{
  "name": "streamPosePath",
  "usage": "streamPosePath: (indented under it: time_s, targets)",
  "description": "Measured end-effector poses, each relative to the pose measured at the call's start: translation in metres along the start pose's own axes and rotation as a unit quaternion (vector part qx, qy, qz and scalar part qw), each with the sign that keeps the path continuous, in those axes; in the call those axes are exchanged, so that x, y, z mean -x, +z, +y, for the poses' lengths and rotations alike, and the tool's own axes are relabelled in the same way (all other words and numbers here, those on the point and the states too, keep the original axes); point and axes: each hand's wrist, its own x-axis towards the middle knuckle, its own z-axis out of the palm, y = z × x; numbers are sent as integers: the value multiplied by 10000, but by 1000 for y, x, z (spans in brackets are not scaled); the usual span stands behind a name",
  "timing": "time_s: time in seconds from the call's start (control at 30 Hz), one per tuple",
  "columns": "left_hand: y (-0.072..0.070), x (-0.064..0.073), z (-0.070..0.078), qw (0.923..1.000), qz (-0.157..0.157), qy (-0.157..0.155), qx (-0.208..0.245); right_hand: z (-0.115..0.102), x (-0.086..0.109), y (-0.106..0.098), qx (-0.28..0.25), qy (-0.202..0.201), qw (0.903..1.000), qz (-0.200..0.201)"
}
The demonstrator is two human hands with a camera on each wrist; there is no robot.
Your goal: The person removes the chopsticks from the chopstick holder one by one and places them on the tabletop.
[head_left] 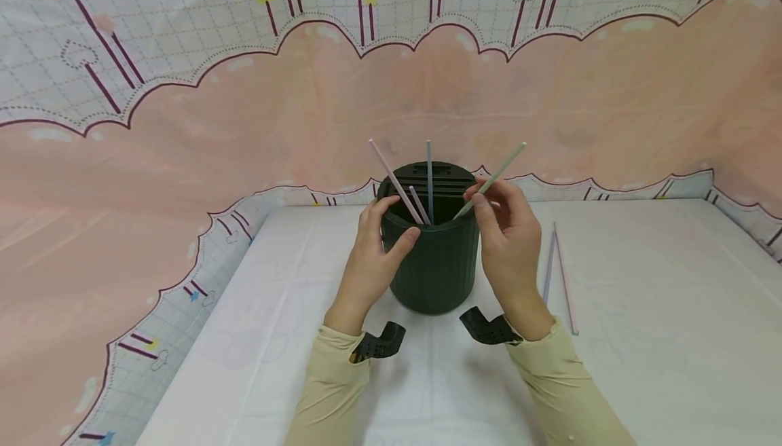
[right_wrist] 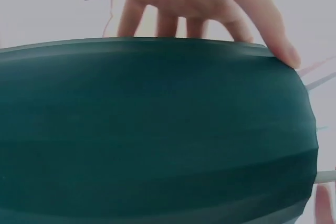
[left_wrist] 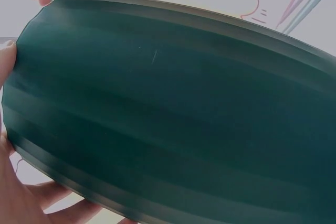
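Observation:
A dark green ribbed bin (head_left: 432, 266) with a half-covered top stands upright on the table. My left hand (head_left: 375, 246) holds its left side, the thumb at the front rim and the fingers round the wall, as the left wrist view also shows. At the right of the rim my right hand (head_left: 510, 239) pinches a pale green straw (head_left: 504, 163), which slants with its lower end inside the opening. A long pink straw (head_left: 391, 171), a shorter pink straw (head_left: 417, 200) and a blue straw (head_left: 430, 174) lean in the bin, their lower ends hidden.
To the right of the right wrist, a purple straw (head_left: 549, 266) and a pink straw (head_left: 565, 276) lie on the white table (head_left: 660, 337). Behind the table hangs a patterned peach cloth (head_left: 427, 106). A black wrist mount (head_left: 380, 342) sits on each sleeve end.

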Motion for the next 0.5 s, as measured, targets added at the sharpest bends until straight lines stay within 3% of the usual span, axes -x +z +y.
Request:
streamPosePath:
  time_s: [0.23,0.5]
  targets:
    - [0,0,-1,10000,-25,75,38,-6,-2,-3,-269,-227,9987,373]
    - [-2,0,-1,10000,-18,36,82,-6,-4,-6,-1125,-363,9897,811]
